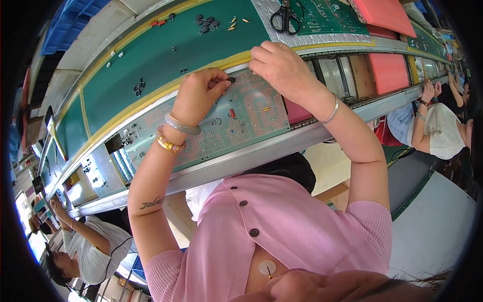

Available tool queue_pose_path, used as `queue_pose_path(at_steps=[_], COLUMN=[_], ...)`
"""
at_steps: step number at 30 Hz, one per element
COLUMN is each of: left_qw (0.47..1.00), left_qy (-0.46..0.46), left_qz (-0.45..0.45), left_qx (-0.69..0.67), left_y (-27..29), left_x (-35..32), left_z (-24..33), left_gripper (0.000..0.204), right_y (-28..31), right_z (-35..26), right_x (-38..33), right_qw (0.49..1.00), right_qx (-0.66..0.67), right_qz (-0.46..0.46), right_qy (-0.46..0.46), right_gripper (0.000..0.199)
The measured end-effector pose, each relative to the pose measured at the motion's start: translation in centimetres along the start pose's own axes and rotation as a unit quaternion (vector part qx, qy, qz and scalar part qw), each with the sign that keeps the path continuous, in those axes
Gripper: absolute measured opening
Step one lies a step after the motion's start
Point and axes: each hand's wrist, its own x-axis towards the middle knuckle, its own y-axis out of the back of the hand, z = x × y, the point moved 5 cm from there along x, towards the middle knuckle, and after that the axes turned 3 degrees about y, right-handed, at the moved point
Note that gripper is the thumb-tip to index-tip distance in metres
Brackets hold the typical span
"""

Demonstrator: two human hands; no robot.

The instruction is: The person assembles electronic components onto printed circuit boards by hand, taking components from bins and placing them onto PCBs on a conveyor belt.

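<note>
1. In the head view, both forearms rise from the lower part and reach forward over a metal-railed line, elbows apart, the hands close together at the far side of a large green circuit board (246,108).
2. The left hand (201,93) leans inward to the right, back of the hand up, wrist bent, fingers curled. Its thumb and forefinger pinch a dark round component (231,79) at their tips, just above the board's far portion.
3. The left forearm runs nearly straight up; a pale bangle (182,125) and a gold beaded bracelet (170,142) circle the wrist.
4. The right hand (282,64) angles in from the right, knuckles up and fingers bent downward, at the board's far edge beside a yellow strip (221,65). Whether its fingertips grasp anything, I cannot tell. The right forearm slants up and left, with a silver bangle (331,109) at the wrist.
5. The board lies flat in the line beneath the hands, bearing a red part (232,114) and a yellow part (266,108) near its middle.
6. Beyond the strip, the green surface (161,53) carries loose dark discs (206,22); black scissors (286,15) lie to the right of these, beyond the right hand.
</note>
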Motion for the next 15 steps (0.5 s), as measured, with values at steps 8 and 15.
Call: queue_pose_path(at_steps=[8,15], left_qw=[0.972,0.992], left_qy=[0.004,-0.049], left_qz=[-0.028,0.017], left_qx=[-0.232,-0.113], left_y=[-1.8,-1.3], left_x=[-0.7,-0.2], left_z=[2.5,2.2], left_gripper=[0.018,0.018], right_y=[-0.7,-0.6], right_z=[-0.3,2.0], right_x=[-2.8,-4.9], right_qw=[0.837,0.786], right_qx=[0.464,0.493], right_qz=[0.140,0.028], right_qy=[-0.254,-0.372], right_gripper=[0.014,0.012])
